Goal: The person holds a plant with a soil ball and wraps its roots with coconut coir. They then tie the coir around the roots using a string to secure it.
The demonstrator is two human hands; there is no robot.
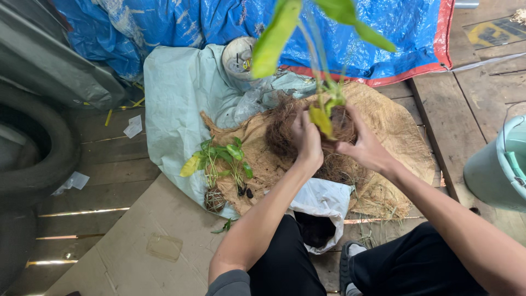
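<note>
Two hands, left hand (307, 137) and right hand (364, 147), clasped around a plant's fibre-wrapped root ball (339, 125), leaves rising above them, white sack (323, 205) of dark soil below, teal bucket (493, 170) at right.

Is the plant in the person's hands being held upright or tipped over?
Upright. The plant rises with its leaves toward the camera, its fibre-wrapped root ball cupped between the left hand and right hand.

Makeshift outdoor potting area: bare plank floor (109, 164), blue tarp (208, 22), burlap (394, 126) strewn with coconut fibre (279, 131), small plants (219, 159), old tyre (38, 159), green bucket (493, 170).
</note>
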